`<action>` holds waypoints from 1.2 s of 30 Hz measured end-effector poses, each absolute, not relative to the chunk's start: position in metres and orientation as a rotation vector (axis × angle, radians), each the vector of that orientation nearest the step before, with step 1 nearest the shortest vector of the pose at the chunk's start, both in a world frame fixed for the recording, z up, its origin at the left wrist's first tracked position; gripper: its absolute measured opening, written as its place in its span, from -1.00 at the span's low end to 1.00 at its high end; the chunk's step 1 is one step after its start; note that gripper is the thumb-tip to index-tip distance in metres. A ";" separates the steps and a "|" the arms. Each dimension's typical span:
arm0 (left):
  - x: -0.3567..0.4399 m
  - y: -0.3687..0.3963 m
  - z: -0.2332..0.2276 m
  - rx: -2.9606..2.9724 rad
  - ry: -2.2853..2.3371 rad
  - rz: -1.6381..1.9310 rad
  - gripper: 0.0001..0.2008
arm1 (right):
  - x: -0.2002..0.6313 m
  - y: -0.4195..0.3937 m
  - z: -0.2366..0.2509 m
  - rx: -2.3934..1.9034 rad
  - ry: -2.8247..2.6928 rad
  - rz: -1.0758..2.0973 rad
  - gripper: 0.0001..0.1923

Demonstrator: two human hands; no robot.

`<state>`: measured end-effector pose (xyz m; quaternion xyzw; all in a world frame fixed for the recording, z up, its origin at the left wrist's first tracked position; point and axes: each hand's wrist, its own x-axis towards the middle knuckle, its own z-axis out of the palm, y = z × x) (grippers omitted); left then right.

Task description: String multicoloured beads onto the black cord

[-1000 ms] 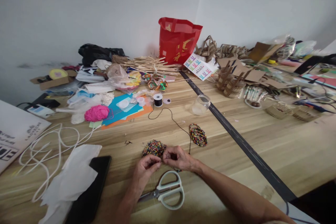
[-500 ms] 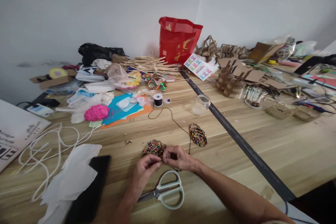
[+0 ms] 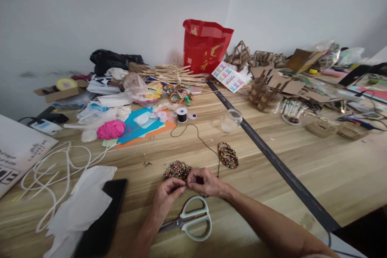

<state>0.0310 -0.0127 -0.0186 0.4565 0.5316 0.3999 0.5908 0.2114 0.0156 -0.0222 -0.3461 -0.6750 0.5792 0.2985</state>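
Note:
My left hand (image 3: 167,194) and my right hand (image 3: 204,181) meet fingertip to fingertip over the wooden table (image 3: 317,161), pinching something small between them; it looks like a bead on the black thread (image 3: 202,141), too small to be sure. That thread runs back to a black spool (image 3: 182,114). A pile of coloured beads (image 3: 177,169) lies just beyond my fingers. A finished beaded coil (image 3: 227,155) rests to the right. Pale green scissors (image 3: 193,218) lie below my hands.
A black phone (image 3: 102,217) lies on white tissue (image 3: 84,205) at the left, beside a white cord (image 3: 51,169). A clear jar (image 3: 231,120), pink yarn (image 3: 111,130), coloured paper, a red bag (image 3: 205,46) and cardboard pieces (image 3: 269,88) crowd the back.

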 end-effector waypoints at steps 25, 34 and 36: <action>0.032 -0.013 -0.021 1.140 1.222 0.944 -0.90 | 0.211 0.016 -0.021 -0.909 -1.794 1.556 -0.82; 0.031 -0.013 -0.022 1.142 1.216 0.942 -0.90 | 0.212 0.017 -0.023 -0.865 -1.832 1.516 -0.81; 0.031 -0.013 -0.022 1.148 1.211 0.942 -0.90 | 0.212 0.017 -0.024 -0.869 -1.837 1.510 -0.81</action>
